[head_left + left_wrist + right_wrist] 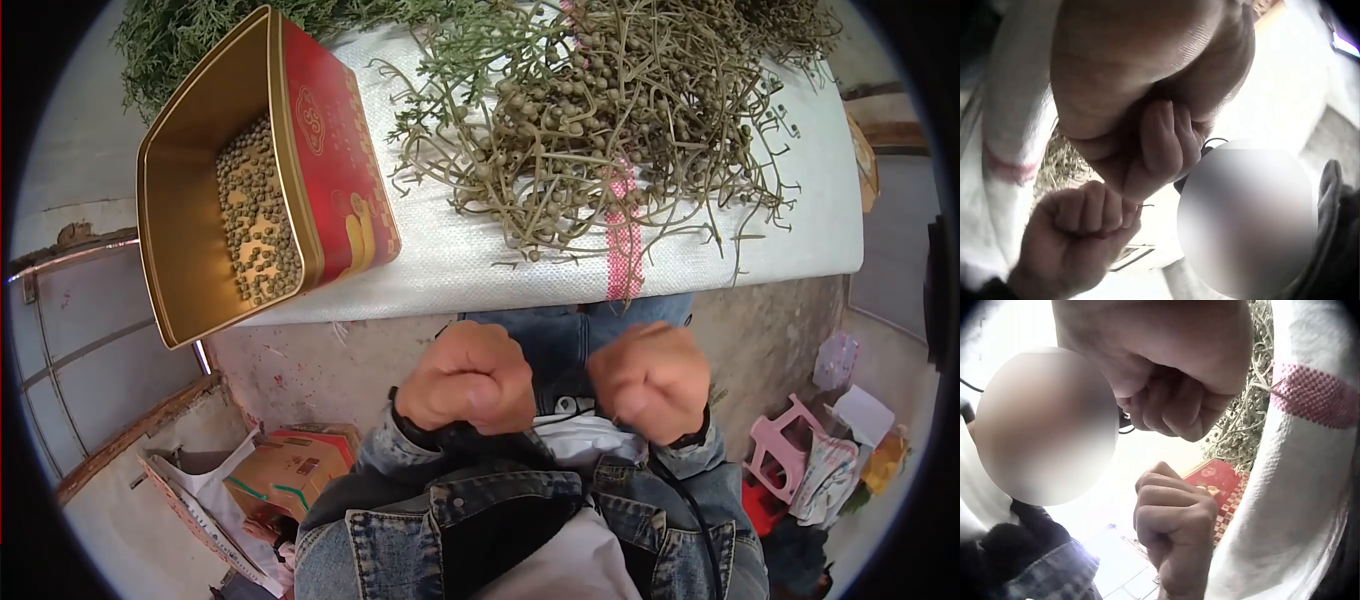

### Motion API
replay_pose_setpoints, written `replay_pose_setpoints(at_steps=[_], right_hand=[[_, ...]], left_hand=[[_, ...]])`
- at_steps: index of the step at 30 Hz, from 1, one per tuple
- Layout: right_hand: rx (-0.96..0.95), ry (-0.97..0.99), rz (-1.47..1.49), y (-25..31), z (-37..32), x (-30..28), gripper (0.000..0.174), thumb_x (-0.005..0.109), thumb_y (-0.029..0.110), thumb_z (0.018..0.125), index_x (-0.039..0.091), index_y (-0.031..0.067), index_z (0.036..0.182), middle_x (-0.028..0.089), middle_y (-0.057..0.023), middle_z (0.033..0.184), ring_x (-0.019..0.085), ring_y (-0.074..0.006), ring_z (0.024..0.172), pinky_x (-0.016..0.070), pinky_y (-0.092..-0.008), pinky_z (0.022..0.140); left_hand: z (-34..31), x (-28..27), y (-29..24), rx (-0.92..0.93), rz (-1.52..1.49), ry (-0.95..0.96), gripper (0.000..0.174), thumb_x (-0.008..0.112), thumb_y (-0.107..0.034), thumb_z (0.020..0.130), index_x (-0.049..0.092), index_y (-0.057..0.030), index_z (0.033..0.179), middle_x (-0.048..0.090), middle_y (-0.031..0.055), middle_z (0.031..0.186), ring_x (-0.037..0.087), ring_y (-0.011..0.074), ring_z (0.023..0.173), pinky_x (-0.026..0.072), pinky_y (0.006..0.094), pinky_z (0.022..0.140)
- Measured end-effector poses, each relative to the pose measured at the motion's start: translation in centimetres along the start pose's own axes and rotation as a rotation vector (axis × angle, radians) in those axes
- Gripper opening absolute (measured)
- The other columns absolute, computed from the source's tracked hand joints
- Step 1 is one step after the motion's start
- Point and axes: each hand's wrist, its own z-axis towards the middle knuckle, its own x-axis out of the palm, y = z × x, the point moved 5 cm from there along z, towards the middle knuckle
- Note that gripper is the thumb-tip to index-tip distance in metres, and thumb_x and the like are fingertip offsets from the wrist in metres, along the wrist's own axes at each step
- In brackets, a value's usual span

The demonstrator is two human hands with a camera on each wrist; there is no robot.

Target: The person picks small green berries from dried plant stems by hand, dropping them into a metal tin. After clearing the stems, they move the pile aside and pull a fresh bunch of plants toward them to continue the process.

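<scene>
Red and gold is the tin (342, 170), which rests on a white woven sack (440, 290) at the left side, with its open mouth turned toward the head camera. Inside it, many small round brownish seeds (255, 205) lie scattered over the golden surface, more densely along the side of the red wall. To the right of the tin, on the same sack, there is a loose heap of dry stems (600, 130) with round pods, and some thin stems reach over a pink stripe (624, 245) of the weave. Green sprigs (465, 55) mix with this heap at its left, and more greenery shows behind the tin.

Both hands are before the near edge of the sack, apart from each other and from the tin. The left hand (470, 378) is made into a fist, its fingers folded toward the palm. The right hand (650, 382) is also a fist, a little blurred in the head view; in its wrist view the fingers are bent in the same manner. The person wears a denim jacket (385, 525). On the floor are a cardboard box (295, 468) at left and a pink stool (780, 450) at right.
</scene>
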Motion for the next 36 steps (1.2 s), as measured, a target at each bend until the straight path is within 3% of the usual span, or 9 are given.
replay_pose_setpoints(at_steps=[5, 7, 9, 11, 13, 17, 19, 23, 36], right_hand=[[0.079, -0.126, -0.017, -0.3, -0.2, -1.4, 0.017, 0.065, 0.007, 0.089, 0.058, -0.0008, 0.076, 0.053, -0.0052, 0.061, 0.046, -0.0146, 0.048, 0.0336, -0.0279, 0.045], [0.089, -0.115, -0.092, -0.2, 0.0, -1.3, 0.017, 0.066, 0.007, 0.089, 0.058, -0.0001, 0.076, 0.052, -0.0037, 0.060, 0.044, -0.0112, 0.049, 0.0317, -0.0260, 0.046], [0.092, -0.089, -0.107, -0.2, 0.4, -0.6, 0.017, 0.067, 0.008, 0.089, 0.059, 0.0002, 0.076, 0.052, -0.0030, 0.060, 0.043, -0.0095, 0.050, 0.0308, -0.0251, 0.046], [0.107, -0.134, -0.069, -0.5, 0.8, -0.3, 0.017, 0.069, 0.008, 0.088, 0.059, 0.0007, 0.076, 0.052, -0.0017, 0.059, 0.041, -0.0085, 0.048, 0.0299, -0.0242, 0.046], [0.100, -0.141, -0.034, -0.6, 1.5, 0.2, 0.017, 0.071, 0.008, 0.087, 0.060, 0.0009, 0.077, 0.051, -0.0011, 0.059, 0.041, -0.0080, 0.048, 0.0294, -0.0238, 0.045], [0.084, -0.059, -0.239, 0.9, 2.0, 0.9, 0.028, 0.082, 0.020, 0.079, 0.062, 0.0009, 0.078, 0.054, 0.0003, 0.057, 0.046, -0.0087, 0.046, 0.0310, -0.0240, 0.045], [-0.116, -0.047, -0.358, 2.2, 2.2, 1.3, 0.027, 0.086, 0.017, 0.073, 0.066, 0.0021, 0.082, 0.055, 0.0002, 0.058, 0.047, -0.0097, 0.046, 0.0312, -0.0243, 0.044], [-0.319, -0.053, -0.594, 3.0, 1.0, 1.3, 0.028, 0.087, 0.017, 0.068, 0.070, 0.0044, 0.087, 0.054, 0.0000, 0.058, 0.047, -0.0131, 0.044, 0.0313, -0.0263, 0.042], [-0.473, -0.042, -0.990, 3.1, -1.1, 0.6, 0.032, 0.083, 0.015, 0.066, 0.073, 0.0057, 0.095, 0.045, 0.0031, 0.057, 0.046, -0.0126, 0.046, 0.0291, -0.0278, 0.041]], left_hand=[[0.2, 1.0, -1.1, -0.148, 0.460, -0.513, 0.021, 0.060, -0.016, 0.092, 0.054, -0.0032, 0.077, 0.058, 0.0073, 0.064, 0.051, 0.0159, 0.053, 0.0391, 0.0284, 0.050], [0.3, 3.7, -3.5, 0.076, 1.173, -0.797, 0.011, 0.071, -0.005, 0.085, 0.061, -0.0027, 0.082, 0.057, 0.0036, 0.068, 0.048, 0.0107, 0.055, 0.0375, 0.0233, 0.051], [-0.5, 8.5, -5.8, 0.506, 1.591, -0.620, 0.016, 0.072, -0.002, 0.084, 0.065, -0.0017, 0.097, 0.064, 0.0064, 0.083, 0.054, 0.0093, 0.063, 0.0421, 0.0227, 0.058], [-3.1, 11.6, -7.8, 0.925, 1.760, -0.768, 0.030, 0.072, -0.002, 0.083, 0.063, -0.0005, 0.112, 0.065, 0.0092, 0.088, 0.057, 0.0111, 0.071, 0.0430, 0.0233, 0.065], [-2.5, 13.4, -9.5, 1.167, 1.842, -1.653, 0.035, 0.073, -0.001, 0.081, 0.061, -0.0011, 0.114, 0.060, 0.0058, 0.083, 0.055, 0.0118, 0.076, 0.0423, 0.0233, 0.071], [-3.8, 13.8, -9.9, 1.400, 1.980, -1.671, 0.032, 0.072, -0.005, 0.083, 0.059, -0.0008, 0.112, 0.054, 0.0018, 0.081, 0.051, 0.0104, 0.078, 0.0402, 0.0229, 0.073], [-4.8, 13.1, -8.7, 1.274, 1.910, -1.204, 0.031, 0.070, -0.012, 0.085, 0.059, -0.0004, 0.111, 0.052, 0.0012, 0.081, 0.047, 0.0091, 0.074, 0.0388, 0.0243, 0.067], [0.4, 7.3, -3.6, 0.121, 1.446, -0.662, 0.025, 0.069, -0.015, 0.086, 0.062, 0.0017, 0.103, 0.056, 0.0031, 0.082, 0.044, 0.0081, 0.065, 0.0361, 0.0254, 0.057], [0.5, 2.8, -0.8, -0.037, 0.701, -0.759, 0.008, 0.061, 0.006, 0.089, 0.064, 0.0026, 0.096, 0.059, -0.0015, 0.083, 0.046, 0.0011, 0.064, 0.0359, 0.0168, 0.058]])
